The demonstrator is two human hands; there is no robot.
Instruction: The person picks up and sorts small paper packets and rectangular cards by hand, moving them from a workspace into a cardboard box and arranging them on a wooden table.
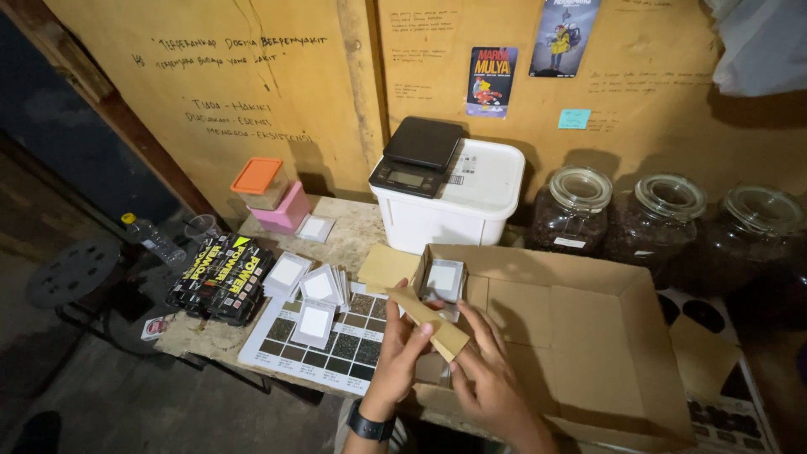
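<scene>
Both hands hold 1 flat brown paper pouch (429, 324) above the near left corner of the open cardboard box (588, 336). Left hand (399, 357) fingers pinch its lower edge; right hand (479, 374) fingers grip its right end. Small white-windowed pouches (315, 290) lie left on the counter (353, 231).

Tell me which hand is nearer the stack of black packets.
Left. The left hand, gripping the brown envelope, sits closer to the black packets at the table's left end. The right hand holds the envelope's other side, farther away.
</scene>
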